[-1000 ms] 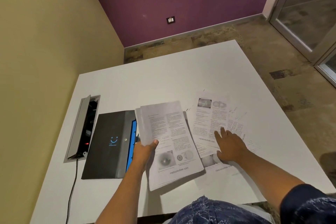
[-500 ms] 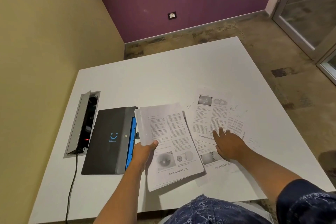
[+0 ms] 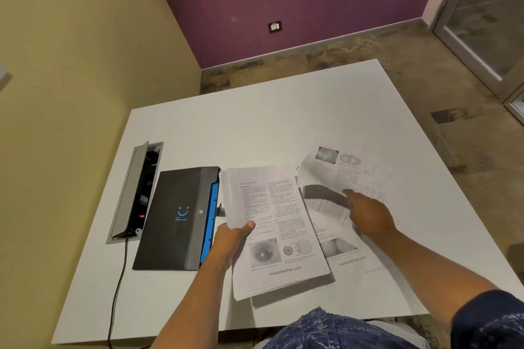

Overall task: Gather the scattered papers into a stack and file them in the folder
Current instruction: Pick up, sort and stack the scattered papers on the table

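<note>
A stack of printed papers (image 3: 272, 224) is held just above the white table (image 3: 255, 127) by my left hand (image 3: 231, 238), thumb on top at the stack's left edge. Right of it lie loose sheets (image 3: 340, 252) with text and eye pictures. My right hand (image 3: 368, 215) grips the near edge of one loose sheet (image 3: 331, 167), which curls up off the others. A black folder (image 3: 175, 218) with a blue smile logo and blue inner edge lies shut on the table, left of the stack.
An open grey cable box (image 3: 136, 193) is set into the table left of the folder, with a black cord (image 3: 119, 286) running toward the near edge. The table's right edge borders brown floor. A yellow wall stands at the left.
My right hand, flat on the loose sheets before, has now pinched one sheet and lifted its near edge so it curls up. The left hand still holds the stack.
</note>
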`<state>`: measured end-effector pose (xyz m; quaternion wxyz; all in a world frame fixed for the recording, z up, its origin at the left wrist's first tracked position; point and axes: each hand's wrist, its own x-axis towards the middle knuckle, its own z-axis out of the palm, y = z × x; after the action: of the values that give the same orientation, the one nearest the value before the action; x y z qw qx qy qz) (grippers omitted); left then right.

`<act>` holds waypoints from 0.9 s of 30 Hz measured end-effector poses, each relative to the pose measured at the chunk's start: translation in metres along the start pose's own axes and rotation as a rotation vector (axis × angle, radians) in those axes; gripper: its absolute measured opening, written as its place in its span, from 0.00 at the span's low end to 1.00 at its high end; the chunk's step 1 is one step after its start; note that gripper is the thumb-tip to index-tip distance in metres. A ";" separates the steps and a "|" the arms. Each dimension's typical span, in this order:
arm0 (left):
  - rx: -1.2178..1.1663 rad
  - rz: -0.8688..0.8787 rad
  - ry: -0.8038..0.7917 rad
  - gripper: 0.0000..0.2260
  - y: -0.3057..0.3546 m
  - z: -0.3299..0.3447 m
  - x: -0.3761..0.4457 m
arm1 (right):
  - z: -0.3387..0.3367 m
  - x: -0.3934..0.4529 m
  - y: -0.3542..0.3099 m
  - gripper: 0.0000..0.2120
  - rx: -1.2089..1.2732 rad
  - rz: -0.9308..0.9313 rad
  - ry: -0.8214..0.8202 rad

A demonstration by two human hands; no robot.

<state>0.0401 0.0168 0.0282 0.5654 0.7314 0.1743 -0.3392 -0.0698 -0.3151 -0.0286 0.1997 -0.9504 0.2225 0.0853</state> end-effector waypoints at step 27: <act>-0.058 -0.034 -0.025 0.12 0.007 0.018 0.009 | -0.022 -0.049 -0.040 0.22 0.673 -0.234 0.123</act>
<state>0.0460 -0.0036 0.0246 0.5826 0.7074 0.1893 -0.3527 -0.0932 -0.2718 0.0170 0.4961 -0.8539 0.1393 -0.0734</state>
